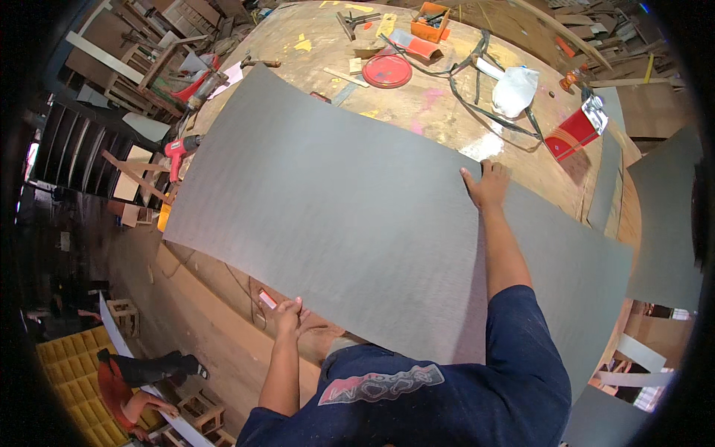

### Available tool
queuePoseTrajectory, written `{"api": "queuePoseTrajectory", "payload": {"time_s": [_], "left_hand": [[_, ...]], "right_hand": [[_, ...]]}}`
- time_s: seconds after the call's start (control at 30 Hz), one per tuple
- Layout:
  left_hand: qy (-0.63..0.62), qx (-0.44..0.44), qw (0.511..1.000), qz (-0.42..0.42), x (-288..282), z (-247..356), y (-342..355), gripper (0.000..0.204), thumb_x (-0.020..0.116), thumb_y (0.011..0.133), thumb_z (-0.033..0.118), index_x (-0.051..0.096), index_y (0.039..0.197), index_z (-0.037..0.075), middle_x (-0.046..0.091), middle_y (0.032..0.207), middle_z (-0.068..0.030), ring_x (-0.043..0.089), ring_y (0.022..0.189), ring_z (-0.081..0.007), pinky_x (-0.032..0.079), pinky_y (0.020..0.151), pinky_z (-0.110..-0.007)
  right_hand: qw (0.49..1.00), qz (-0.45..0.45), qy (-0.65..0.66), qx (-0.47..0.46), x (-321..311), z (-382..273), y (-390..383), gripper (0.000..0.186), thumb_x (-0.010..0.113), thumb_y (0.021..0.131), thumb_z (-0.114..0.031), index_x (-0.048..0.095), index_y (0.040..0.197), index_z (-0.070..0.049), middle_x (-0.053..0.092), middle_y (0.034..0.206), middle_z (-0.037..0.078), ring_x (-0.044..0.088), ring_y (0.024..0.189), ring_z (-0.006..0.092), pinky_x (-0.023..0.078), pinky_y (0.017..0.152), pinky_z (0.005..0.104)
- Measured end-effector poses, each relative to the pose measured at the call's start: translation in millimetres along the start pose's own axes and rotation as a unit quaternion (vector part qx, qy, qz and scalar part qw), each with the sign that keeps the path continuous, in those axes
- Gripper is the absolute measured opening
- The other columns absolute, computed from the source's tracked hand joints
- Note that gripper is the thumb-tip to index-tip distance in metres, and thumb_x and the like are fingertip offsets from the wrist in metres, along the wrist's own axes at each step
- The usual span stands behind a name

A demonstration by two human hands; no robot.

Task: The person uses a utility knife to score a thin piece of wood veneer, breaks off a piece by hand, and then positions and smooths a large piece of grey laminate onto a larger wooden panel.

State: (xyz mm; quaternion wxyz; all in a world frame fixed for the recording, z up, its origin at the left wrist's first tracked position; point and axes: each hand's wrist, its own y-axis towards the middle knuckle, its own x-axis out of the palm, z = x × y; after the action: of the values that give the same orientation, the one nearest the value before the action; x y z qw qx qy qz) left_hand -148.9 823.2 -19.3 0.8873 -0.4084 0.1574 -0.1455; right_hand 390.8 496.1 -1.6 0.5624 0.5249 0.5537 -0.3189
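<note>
A large grey sheet (320, 186) lies across the worktable, bowed slightly, its near edge running in front of my body. A second grey sheet (558, 261) extends to the right, partly under the first. My right hand (488, 186) rests flat with fingers apart at the far right corner of the top sheet, where the two sheets overlap. Close to the near edge of the sheet, my left hand (289, 314) is closed; a small flat red-and-white object (267, 299) sticks out at its fingers. The exact kind of that object is too small to tell.
Across the table's far side are a red round lid (387, 71), an orange box (430, 22), a white bag (515, 91), a black strap (477, 104) and a red can (573, 134). A red heat gun (177, 155) sits left. Another person (130, 395) is at lower left.
</note>
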Motion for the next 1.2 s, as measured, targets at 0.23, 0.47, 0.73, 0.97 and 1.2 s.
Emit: {"api": "queuePoseTrajectory", "payload": {"time_s": [0.23,0.47,0.73,0.97,1.2], "left_hand": [[-0.001,0.0,1.0,-0.007,-3.3,-3.7,3.9,0.018,0.076,0.1,0.015,0.06,0.099,0.009,0.063,0.091,-0.0022,0.065,0.087,-0.0183,0.063,0.087,-0.044],[0.002,-0.015,1.0,-0.027,-5.1,-0.2,4.3,0.017,0.075,0.101,0.017,0.061,0.101,0.008,0.064,0.092,-0.0027,0.064,0.085,-0.0183,0.063,0.085,-0.042],[0.004,-0.017,1.0,-0.022,-2.2,3.1,2.1,0.016,0.073,0.102,0.016,0.063,0.106,0.004,0.063,0.097,-0.0029,0.064,0.09,-0.0185,0.064,0.082,-0.039],[0.038,-0.008,0.999,-0.017,-0.6,6.1,0.9,0.015,0.072,0.102,0.014,0.063,0.103,0.002,0.064,0.099,-0.0034,0.064,0.092,-0.0184,0.063,0.083,-0.039],[0.025,0.009,1.0,-0.011,-9.2,0.5,4.0,0.015,0.075,0.1,0.013,0.064,0.102,0.003,0.065,0.092,-0.004,0.066,0.086,-0.0186,0.064,0.078,-0.038]], "right_hand": [[1.0,0.016,0.006,-0.007,2.9,1.0,0.5,0.066,0.069,0.091,-0.065,0.065,0.121,-0.007,0.061,0.119,0.02,0.053,0.119,0.0388,0.039,0.107,0.0521],[0.999,-0.044,0.003,0.016,-5.5,-1.1,2.2,0.071,0.066,0.092,-0.068,0.064,0.127,-0.006,0.059,0.125,0.021,0.05,0.126,0.0382,0.037,0.111,0.0505],[1.0,0.011,0.011,0.005,-0.5,0.8,1.3,0.07,0.069,0.09,-0.067,0.065,0.124,-0.006,0.06,0.121,0.02,0.052,0.123,0.0388,0.039,0.108,0.0522],[0.999,0.041,0.011,-0.006,2.9,1.7,0.7,0.065,0.072,0.089,-0.063,0.066,0.118,-0.005,0.06,0.115,0.02,0.054,0.115,0.0382,0.042,0.102,0.0503],[0.999,-0.004,0.031,0.012,-1.0,-0.1,-1.7,0.069,0.069,0.09,-0.066,0.066,0.122,-0.006,0.059,0.12,0.02,0.052,0.122,0.0365,0.04,0.108,0.0503]]}}
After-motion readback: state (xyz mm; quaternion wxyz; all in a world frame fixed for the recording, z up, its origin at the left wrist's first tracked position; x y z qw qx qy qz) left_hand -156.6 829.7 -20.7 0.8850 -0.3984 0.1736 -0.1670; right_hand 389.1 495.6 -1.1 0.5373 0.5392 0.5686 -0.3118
